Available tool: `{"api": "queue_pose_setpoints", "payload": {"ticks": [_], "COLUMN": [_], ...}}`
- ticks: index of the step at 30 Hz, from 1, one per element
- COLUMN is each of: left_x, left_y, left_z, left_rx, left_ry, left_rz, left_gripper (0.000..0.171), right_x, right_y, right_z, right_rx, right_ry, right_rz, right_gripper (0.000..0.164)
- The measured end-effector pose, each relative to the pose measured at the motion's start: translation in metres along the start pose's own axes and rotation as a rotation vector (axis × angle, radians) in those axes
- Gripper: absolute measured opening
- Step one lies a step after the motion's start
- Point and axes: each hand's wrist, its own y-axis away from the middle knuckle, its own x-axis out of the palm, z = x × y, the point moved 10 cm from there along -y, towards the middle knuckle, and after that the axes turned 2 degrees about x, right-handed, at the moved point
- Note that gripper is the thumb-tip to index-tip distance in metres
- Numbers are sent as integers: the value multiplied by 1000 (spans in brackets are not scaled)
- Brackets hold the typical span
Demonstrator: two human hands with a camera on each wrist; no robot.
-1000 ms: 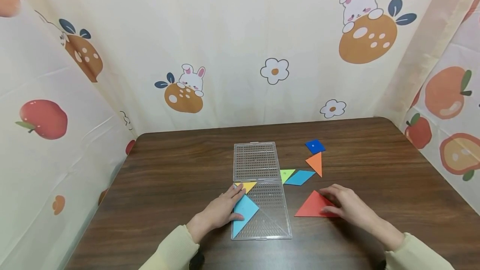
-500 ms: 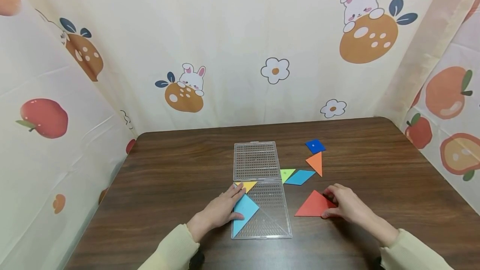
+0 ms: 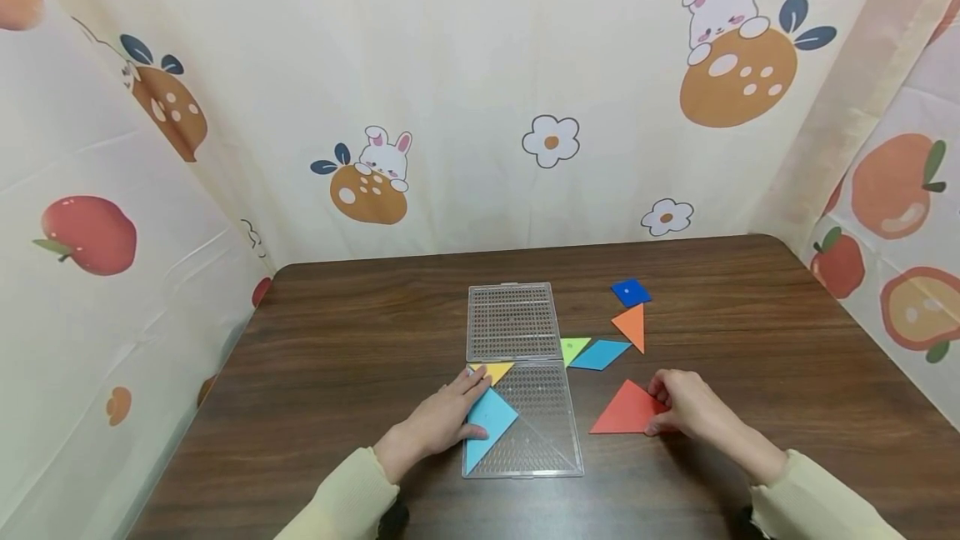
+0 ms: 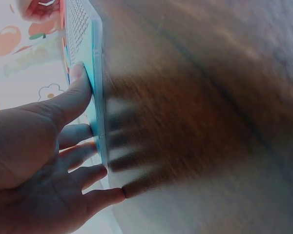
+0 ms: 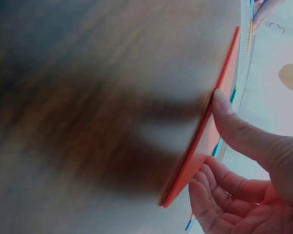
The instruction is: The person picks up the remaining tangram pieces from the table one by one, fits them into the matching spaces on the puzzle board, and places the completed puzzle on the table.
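My left hand rests with fingers extended over the left edge of a clear plastic case. Its fingertips touch a yellow triangle, and the thumb lies on a large light-blue triangle; both pieces are in the near half. To the right of the case, my right hand pinches a large red triangle at its right part. In the right wrist view, the thumb is on one edge of the red triangle, with curled fingers on the other side. Whether it is lifted cannot be told.
Beyond the red piece lie a green triangle at the case's edge, a blue parallelogram, an orange triangle and a dark-blue square. The case's gridded far half lies flat. Printed curtains surround the wooden table.
My right hand's fingers have drawn in around the right part of the red triangle, and the wrist has shifted slightly left. The left hand and other pieces look unmoved.
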Motion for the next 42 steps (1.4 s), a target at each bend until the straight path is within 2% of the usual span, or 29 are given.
{"api": "queue_pose_setpoints", "payload": {"ticks": [6,12,21,31,35,42], "left_x": [0,0,0,-2,-2,-3], "left_y": [0,0,1,1,1,1], "left_z": [-1,0,0,-1,-2,-3], "left_rx": [-2,-11,0,0,10,11], "left_ry": [4,0,4,19,26,26], "left_rz": [-1,3,-9,-9,-15,-14], "left_gripper": [69,69,70,69,69,69], "right_x": [1,0,-1,-10,-13,-10], "right_y": [-2,-2,-1,0,2,5], "right_z": [-3,-5,-12,-16,-18,-24], "right_rx": [51,53,68,4,-17,-3], "right_ry": [-8,-22,-102,-148,-188,-313], "right_rz": [30,30,34,15,13,51], "right_gripper": [44,42,35,24,19,13]}}
